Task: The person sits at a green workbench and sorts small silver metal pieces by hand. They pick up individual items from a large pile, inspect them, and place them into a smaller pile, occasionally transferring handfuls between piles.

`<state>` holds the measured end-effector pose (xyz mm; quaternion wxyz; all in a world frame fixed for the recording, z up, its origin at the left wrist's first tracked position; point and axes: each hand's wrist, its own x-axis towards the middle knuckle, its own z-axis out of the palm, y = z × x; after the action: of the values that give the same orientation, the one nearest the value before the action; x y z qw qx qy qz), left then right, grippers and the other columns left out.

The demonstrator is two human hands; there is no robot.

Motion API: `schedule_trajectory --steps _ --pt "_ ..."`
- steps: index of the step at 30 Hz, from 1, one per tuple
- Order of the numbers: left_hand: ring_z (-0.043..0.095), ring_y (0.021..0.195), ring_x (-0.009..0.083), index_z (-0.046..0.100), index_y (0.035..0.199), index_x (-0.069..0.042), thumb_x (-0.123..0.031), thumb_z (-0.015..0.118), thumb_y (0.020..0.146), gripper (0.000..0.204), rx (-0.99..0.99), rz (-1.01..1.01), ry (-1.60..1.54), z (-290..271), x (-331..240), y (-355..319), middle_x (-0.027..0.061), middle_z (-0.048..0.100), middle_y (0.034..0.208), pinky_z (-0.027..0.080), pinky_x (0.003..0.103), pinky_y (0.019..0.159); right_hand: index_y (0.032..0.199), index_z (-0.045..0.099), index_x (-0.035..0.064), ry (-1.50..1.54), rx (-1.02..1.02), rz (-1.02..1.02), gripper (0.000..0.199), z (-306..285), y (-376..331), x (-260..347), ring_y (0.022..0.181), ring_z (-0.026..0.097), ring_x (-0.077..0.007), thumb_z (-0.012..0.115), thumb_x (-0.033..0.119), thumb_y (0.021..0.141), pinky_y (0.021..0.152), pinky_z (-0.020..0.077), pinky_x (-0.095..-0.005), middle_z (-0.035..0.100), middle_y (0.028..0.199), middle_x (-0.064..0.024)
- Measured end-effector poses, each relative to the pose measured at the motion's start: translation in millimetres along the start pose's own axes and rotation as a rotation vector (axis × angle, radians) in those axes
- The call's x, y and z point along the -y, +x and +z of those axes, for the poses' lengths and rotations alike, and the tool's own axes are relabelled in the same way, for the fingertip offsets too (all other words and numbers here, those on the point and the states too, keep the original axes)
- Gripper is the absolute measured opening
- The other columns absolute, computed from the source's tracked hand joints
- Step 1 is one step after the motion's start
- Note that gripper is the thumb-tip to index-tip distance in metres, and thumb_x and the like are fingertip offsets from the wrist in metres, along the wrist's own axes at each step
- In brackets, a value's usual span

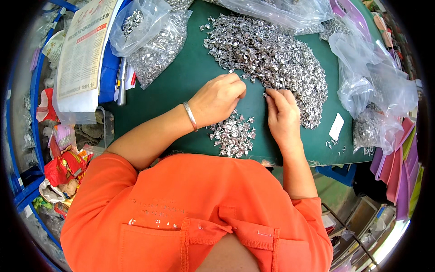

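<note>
Large pile of metal parts (pixel 276 54) lies on the green tabletop (pixel 190 68), ahead of both hands, long axis running from far left to near right. Right hand (pixel 284 111) is nearer, thumb and forefinger close together at the pile's near edge; left hand (pixel 219 99) sits left of it, fingers curled, just beyond the small pile (pixel 233 136). Whether either hand grasps a part cannot be determined

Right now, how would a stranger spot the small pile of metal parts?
Find the green tabletop, then its near edge by the orange shirt. Close to the left hand, silver bangle at its wrist, lies the small pile of metal parts. It is far smaller than the big heap beyond, and apart from it.
</note>
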<state>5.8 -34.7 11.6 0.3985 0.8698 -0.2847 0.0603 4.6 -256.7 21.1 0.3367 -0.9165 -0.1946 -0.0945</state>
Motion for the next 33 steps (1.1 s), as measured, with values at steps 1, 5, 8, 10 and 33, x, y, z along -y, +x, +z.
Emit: schedule_trajectory --steps 1,5,8,10,33 --pt "0.061 0.087 0.0337 0.061 0.095 -0.003 0.004 0.07 0.079 0.019 0.0 -0.011 -0.013 -1 -1 0 0.0124 0.059 0.093 0.051 0.041 0.077 0.1 0.067 0.0009 -0.017 0.0 -0.016 0.013 1 0 0 0.081 0.064 -0.034 0.068 0.0 0.087 0.071 0.0534 -0.0411 0.062 0.091 -0.0142" --pt "0.065 0.084 0.0252 0.062 0.1 -0.001 -0.001 0.073 0.082 0.021 -0.028 -0.121 -0.105 -9 -11 0 0.0093 0.062 0.092 0.054 0.035 0.076 0.097 0.067 0.0019 -0.004 -0.005 -0.037 0.012 3 -2 0 0.078 0.065 -0.0317 0.072 0.001 0.085 0.068 0.0539 -0.0392 0.064 0.091 -0.0125" --pt "0.067 0.083 0.0163 0.063 0.106 0.001 -0.005 0.074 0.086 0.023 -0.055 -0.275 -0.292 -15 -16 1 0.0074 0.066 0.093 0.056 0.029 0.074 0.096 0.066 0.001 0.204 0.041 0.099 0.012 -3 -4 11 0.072 0.069 -0.0212 0.073 -0.001 0.085 0.064 0.0555 -0.0307 0.068 0.093 -0.01" --pt "0.069 0.087 0.0119 0.065 0.109 0.003 -0.005 0.071 0.092 0.02 -0.01 -0.418 -0.555 -19 -25 3 0.0082 0.07 0.098 0.057 0.027 0.072 0.097 0.067 0.0006 0.353 0.015 0.019 0.013 -1 -3 24 0.073 0.069 -0.018 0.073 -0.001 0.085 0.065 0.0557 -0.0283 0.069 0.094 -0.01" --pt "0.06 0.09 0.0305 0.069 0.09 -0.006 -0.007 0.077 0.077 0.016 0.11 -0.039 0.076 -21 -14 -31 0.009 0.058 0.089 0.049 0.041 0.082 0.1 0.069 0.0048 0.086 0.227 -0.265 0.019 17 16 23 0.094 0.063 -0.0336 0.07 -0.001 0.082 0.082 0.0521 -0.0412 0.063 0.099 -0.0119"
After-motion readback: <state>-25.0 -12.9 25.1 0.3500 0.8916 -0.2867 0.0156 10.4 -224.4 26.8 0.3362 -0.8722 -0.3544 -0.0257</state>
